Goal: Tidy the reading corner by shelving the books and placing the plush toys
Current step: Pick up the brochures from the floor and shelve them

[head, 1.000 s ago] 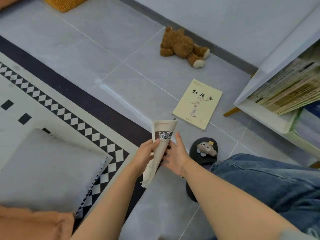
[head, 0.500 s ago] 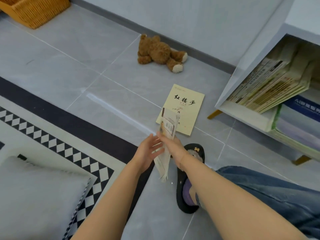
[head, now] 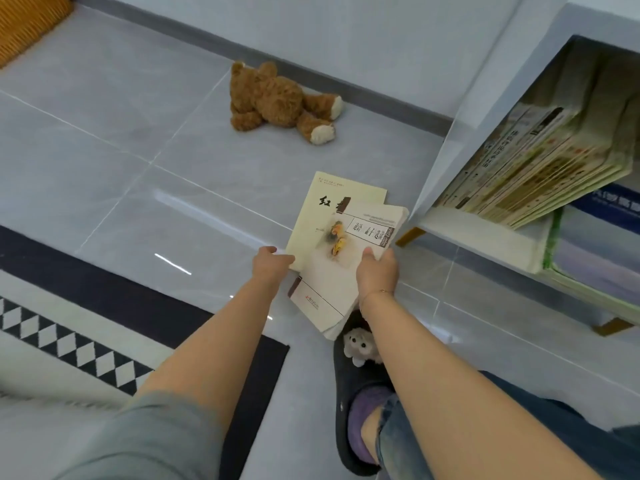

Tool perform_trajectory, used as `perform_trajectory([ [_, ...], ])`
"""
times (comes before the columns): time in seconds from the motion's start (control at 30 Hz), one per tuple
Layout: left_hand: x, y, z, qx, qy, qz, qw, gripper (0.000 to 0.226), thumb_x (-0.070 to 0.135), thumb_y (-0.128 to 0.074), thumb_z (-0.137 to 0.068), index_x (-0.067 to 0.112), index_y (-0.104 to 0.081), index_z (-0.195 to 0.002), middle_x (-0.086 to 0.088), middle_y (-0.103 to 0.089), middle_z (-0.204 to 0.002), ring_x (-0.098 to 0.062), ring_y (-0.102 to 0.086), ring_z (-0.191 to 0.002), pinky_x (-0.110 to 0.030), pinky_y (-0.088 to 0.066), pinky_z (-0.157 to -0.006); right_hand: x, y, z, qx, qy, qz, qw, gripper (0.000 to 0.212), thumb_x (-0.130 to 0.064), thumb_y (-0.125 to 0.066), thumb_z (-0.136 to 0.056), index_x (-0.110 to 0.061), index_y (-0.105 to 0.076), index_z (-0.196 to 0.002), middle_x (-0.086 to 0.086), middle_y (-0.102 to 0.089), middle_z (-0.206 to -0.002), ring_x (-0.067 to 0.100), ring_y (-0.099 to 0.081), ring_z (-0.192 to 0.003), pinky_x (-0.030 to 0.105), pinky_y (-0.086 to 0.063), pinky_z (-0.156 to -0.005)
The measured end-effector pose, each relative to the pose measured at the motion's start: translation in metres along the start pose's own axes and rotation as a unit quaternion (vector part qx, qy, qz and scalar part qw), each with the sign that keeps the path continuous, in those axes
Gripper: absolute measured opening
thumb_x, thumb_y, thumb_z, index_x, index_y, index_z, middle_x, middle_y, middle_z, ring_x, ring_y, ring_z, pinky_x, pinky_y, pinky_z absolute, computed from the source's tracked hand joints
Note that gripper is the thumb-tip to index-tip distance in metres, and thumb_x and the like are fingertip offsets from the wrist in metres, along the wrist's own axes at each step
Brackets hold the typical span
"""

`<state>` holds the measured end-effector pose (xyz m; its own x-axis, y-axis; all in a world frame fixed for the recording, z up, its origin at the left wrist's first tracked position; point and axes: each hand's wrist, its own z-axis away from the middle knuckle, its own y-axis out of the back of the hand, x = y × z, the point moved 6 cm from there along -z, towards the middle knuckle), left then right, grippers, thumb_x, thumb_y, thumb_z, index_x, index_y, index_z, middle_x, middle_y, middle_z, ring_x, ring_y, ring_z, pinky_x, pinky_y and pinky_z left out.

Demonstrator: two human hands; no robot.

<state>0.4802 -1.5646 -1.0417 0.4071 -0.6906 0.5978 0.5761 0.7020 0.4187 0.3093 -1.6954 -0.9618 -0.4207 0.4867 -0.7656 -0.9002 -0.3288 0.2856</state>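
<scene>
My right hand (head: pixel 376 271) grips a white paperback book (head: pixel 332 282) by its right edge, cover up, low over the floor. It overlaps a cream book (head: pixel 322 216) that lies flat on the grey tiles. My left hand (head: pixel 270 263) reaches the cream book's near left corner, fingers curled at its edge. A brown teddy bear (head: pixel 277 102) lies on its side by the wall skirting. The white bookshelf (head: pixel 460 133) stands at the right, with leaning books (head: pixel 540 171) in its lower compartment.
A patterned black-and-white rug (head: pixel 86 341) covers the floor at the lower left. A wicker basket (head: pixel 24 26) sits in the top left corner. My foot in a dark slipper (head: pixel 360 386) with a small plush face rests below the books.
My right hand carried the white book forward and turned it cover up over the cream book. My left hand let go of it and moved to the cream book's corner. The view shifted closer.
</scene>
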Motion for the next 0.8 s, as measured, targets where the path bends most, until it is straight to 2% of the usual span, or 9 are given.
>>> perform_trajectory([
  [0.13,0.013,-0.025,-0.027,0.000,-0.008,-0.112,0.994,0.080,0.031,-0.076,-0.080,0.003,-0.034,-0.142,-0.014,-0.039,-0.141,-0.032,-0.045,-0.127,-0.038,-0.042,-0.101,-0.003,0.010,-0.018,0.037,-0.008,-0.012,0.999,0.021,-0.013,-0.045,-0.099,-0.007,-0.055,-0.117,0.007,-0.061,-0.117,0.022,-0.057,-0.101,0.026,-0.041,-0.078],
  [0.23,0.012,-0.036,-0.032,0.036,-0.022,-0.246,0.968,0.080,0.043,-0.076,-0.077,0.002,-0.037,-0.134,-0.016,-0.040,-0.135,-0.031,-0.041,-0.127,-0.040,-0.039,-0.101,0.000,0.013,-0.029,0.038,-0.011,-0.018,0.999,0.019,-0.013,-0.047,-0.098,-0.009,-0.056,-0.114,0.004,-0.060,-0.112,0.018,-0.055,-0.094,0.025,-0.040,-0.078],
  [0.37,0.003,-0.035,-0.038,0.068,-0.041,-0.274,0.958,0.076,0.048,-0.077,-0.072,0.004,-0.047,-0.126,-0.013,-0.049,-0.127,-0.030,-0.046,-0.123,-0.042,-0.045,-0.096,0.010,0.011,-0.037,0.035,-0.022,-0.028,0.999,0.013,-0.013,-0.048,-0.097,-0.014,-0.056,-0.106,-0.001,-0.058,-0.102,0.021,-0.057,-0.094,0.027,-0.043,-0.079],
  [0.47,0.002,-0.038,-0.041,0.024,-0.030,-0.238,0.971,0.058,0.039,-0.079,-0.072,0.006,-0.054,-0.113,-0.006,-0.060,-0.112,-0.025,-0.058,-0.099,-0.035,-0.050,-0.080,0.015,0.009,-0.041,0.032,-0.033,-0.031,0.998,0.007,-0.014,-0.048,-0.096,-0.019,-0.053,-0.097,-0.001,-0.059,-0.098,0.020,-0.057,-0.091,0.030,-0.046,-0.080],
  [0.53,0.008,-0.044,-0.033,-0.014,-0.061,-0.213,0.975,0.038,0.024,-0.073,-0.081,0.008,-0.047,-0.105,-0.007,-0.058,-0.107,-0.023,-0.053,-0.089,-0.033,-0.044,-0.072,0.015,0.008,-0.040,0.027,-0.040,-0.026,0.998,0.006,-0.014,-0.048,-0.096,-0.019,-0.052,-0.096,0.000,-0.060,-0.099,0.021,-0.057,-0.091,0.033,-0.049,-0.083],
  [0.6,0.010,-0.048,-0.021,-0.043,-0.087,-0.163,0.982,0.033,0.014,-0.068,-0.085,0.009,-0.042,-0.105,-0.011,-0.056,-0.108,-0.025,-0.054,-0.090,-0.038,-0.048,-0.073,0.013,0.009,-0.037,0.022,-0.046,-0.022,0.998,0.007,-0.013,-0.048,-0.096,-0.018,-0.053,-0.097,0.001,-0.061,-0.102,0.021,-0.057,-0.091,0.035,-0.050,-0.085],
  [0.67,0.006,-0.044,-0.008,-0.082,-0.068,-0.067,0.992,0.041,0.007,-0.066,-0.085,0.008,-0.039,-0.117,-0.012,-0.053,-0.114,-0.031,-0.057,-0.100,-0.046,-0.055,-0.080,0.008,0.010,-0.035,0.012,-0.058,-0.039,0.997,0.010,-0.012,-0.049,-0.095,-0.018,-0.056,-0.099,0.001,-0.062,-0.103,0.021,-0.058,-0.091,0.035,-0.051,-0.084],
  [0.7,0.002,-0.040,-0.001,-0.103,-0.054,-0.019,0.993,0.047,0.005,-0.065,-0.086,0.008,-0.038,-0.124,-0.012,-0.052,-0.118,-0.032,-0.057,-0.105,-0.047,-0.056,-0.080,0.004,0.010,-0.032,0.003,-0.066,-0.054,0.996,0.011,-0.011,-0.050,-0.094,-0.018,-0.056,-0.099,0.000,-0.062,-0.102,0.020,-0.058,-0.090,0.034,-0.051,-0.081],
  [0.8,-0.005,-0.023,0.024,-0.153,-0.049,0.075,0.984,0.051,0.000,-0.062,-0.087,0.011,-0.042,-0.132,-0.012,-0.056,-0.124,-0.032,-0.059,-0.107,-0.038,-0.056,-0.069,-0.015,0.008,-0.020,-0.039,-0.078,-0.090,0.992,0.018,-0.009,-0.052,-0.093,-0.015,-0.059,-0.109,0.000,-0.060,-0.099,0.020,-0.058,-0.089,0.029,-0.048,-0.076],
])
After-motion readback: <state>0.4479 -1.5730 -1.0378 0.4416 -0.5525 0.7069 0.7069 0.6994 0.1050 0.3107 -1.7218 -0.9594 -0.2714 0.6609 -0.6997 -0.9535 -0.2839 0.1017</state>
